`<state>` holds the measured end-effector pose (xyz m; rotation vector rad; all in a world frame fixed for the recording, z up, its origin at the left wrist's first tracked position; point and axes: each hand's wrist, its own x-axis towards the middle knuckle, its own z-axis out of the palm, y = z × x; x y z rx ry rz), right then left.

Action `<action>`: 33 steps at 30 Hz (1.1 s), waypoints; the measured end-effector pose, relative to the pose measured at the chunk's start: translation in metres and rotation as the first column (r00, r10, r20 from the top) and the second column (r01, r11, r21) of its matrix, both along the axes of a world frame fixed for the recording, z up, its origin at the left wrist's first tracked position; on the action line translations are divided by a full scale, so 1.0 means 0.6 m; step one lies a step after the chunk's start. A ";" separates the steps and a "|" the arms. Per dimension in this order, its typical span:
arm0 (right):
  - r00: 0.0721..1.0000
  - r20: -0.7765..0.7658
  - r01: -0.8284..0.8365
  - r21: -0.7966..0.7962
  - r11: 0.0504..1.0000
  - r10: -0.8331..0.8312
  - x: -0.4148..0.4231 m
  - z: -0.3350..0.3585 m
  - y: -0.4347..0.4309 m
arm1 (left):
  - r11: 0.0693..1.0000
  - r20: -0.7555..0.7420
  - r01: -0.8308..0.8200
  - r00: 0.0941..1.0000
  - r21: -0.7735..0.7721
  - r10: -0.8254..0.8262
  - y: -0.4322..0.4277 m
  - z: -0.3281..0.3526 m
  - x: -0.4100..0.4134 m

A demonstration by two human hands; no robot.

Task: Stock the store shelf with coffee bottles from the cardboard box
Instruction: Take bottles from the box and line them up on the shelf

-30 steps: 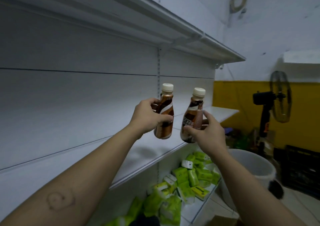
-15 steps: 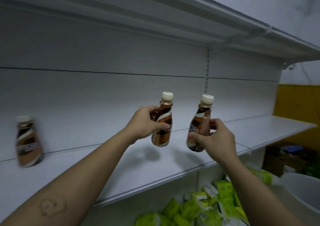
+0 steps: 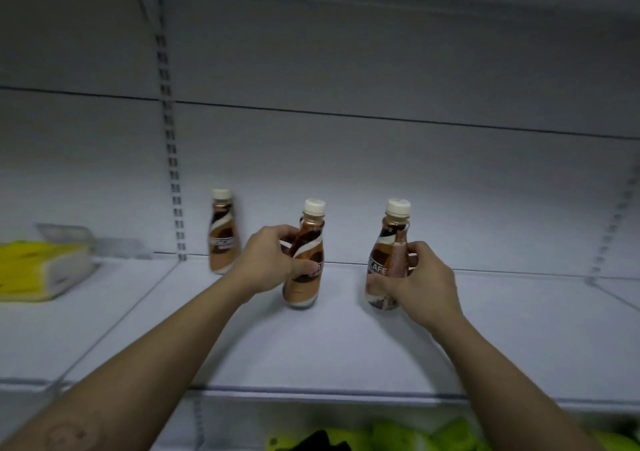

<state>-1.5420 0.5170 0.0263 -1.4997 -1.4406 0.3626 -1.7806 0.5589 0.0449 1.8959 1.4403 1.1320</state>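
My left hand (image 3: 268, 260) grips a brown coffee bottle (image 3: 306, 263) with a cream cap, held upright just over the white shelf (image 3: 311, 343). My right hand (image 3: 420, 282) grips a second coffee bottle (image 3: 386, 263) a little to the right, also upright and low over the shelf. Whether their bases touch the shelf I cannot tell. A third coffee bottle (image 3: 223, 232) stands on its own at the back of the shelf, left of my left hand. The cardboard box is out of view.
A yellow and white pack (image 3: 38, 270) lies on the neighbouring shelf section at far left. A slotted upright (image 3: 171, 160) runs up the back panel behind the standing bottle. Green packs (image 3: 398, 433) fill the shelf below. Another shelf overhangs above.
The view has swung left to face the shelf squarely. Both hands have carried their bottles down and in over the shelf, near the bottle standing at the back.
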 end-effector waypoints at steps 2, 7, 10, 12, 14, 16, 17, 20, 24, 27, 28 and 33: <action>0.996 0.038 -0.080 0.004 0.997 0.079 -0.047 0.003 0.035 | 0.994 0.005 -0.110 0.994 0.027 0.109 0.012 -0.008 -0.032; 0.970 0.060 -0.229 -0.070 0.971 0.234 -0.143 -0.002 0.108 | 0.964 -0.012 -0.253 0.967 0.086 0.255 0.052 -0.025 -0.069; 0.963 0.051 -0.257 -0.104 0.961 0.263 -0.169 -0.013 0.147 | 0.945 -0.035 -0.295 0.952 0.143 0.303 0.081 -0.035 -0.073; 0.958 0.024 -0.282 -0.117 0.952 0.287 -0.179 -0.018 0.172 | 0.932 -0.066 -0.319 0.940 0.175 0.334 0.096 -0.039 -0.072; 0.951 0.006 -0.305 -0.122 0.944 0.308 -0.190 -0.023 0.193 | 0.921 -0.078 -0.340 0.930 0.188 0.359 0.105 -0.042 -0.070; 0.952 -0.022 -0.304 -0.116 0.946 0.304 -0.202 -0.027 0.212 | 0.910 -0.088 -0.364 0.918 0.200 0.386 0.110 -0.044 -0.068; 0.955 -0.039 -0.296 -0.111 0.949 0.294 -0.208 -0.028 0.218 | 0.901 -0.113 -0.379 0.906 0.212 0.408 0.111 -0.045 -0.069; 0.962 -0.063 -0.271 -0.101 0.957 0.265 -0.217 -0.038 0.232 | 0.841 -0.265 -0.439 0.810 0.317 0.523 0.111 -0.040 -0.071; 0.964 -0.050 -0.262 -0.058 0.963 0.260 -0.220 -0.058 0.233 | 0.828 -0.260 -0.450 0.801 0.334 0.540 0.110 -0.042 -0.074; 0.968 0.029 -0.247 -0.042 0.968 0.248 -0.224 -0.068 0.228 | 0.831 -0.229 -0.448 0.816 0.329 0.530 0.109 -0.046 -0.076; 0.968 0.040 -0.247 -0.041 0.968 0.248 -0.225 -0.071 0.225 | 0.830 -0.233 -0.449 0.813 0.331 0.533 0.109 -0.047 -0.076; 0.965 0.007 -0.263 -0.028 0.964 0.263 -0.222 -0.081 0.221 | 0.821 -0.243 -0.462 0.800 0.336 0.549 0.111 -0.045 -0.077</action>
